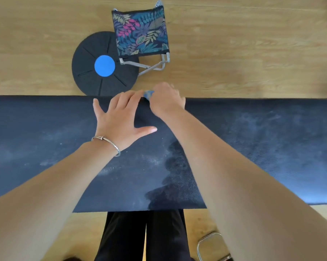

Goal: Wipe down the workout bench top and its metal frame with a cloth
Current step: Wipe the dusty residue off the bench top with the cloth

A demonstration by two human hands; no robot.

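The black padded bench top runs left to right across the view, with pale dusty smears and a darker wiped streak in the middle. My left hand lies flat on the pad near its far edge, fingers spread. My right hand is at the far edge, fingers curled round a small blue cloth, of which only a bit shows between the two hands. Part of a metal frame shows below the near edge, at lower right.
On the wooden floor beyond the bench lie a black round balance board with a blue centre and a small folding stool with a leaf-print seat and metal legs. My legs in black trousers stand against the near side.
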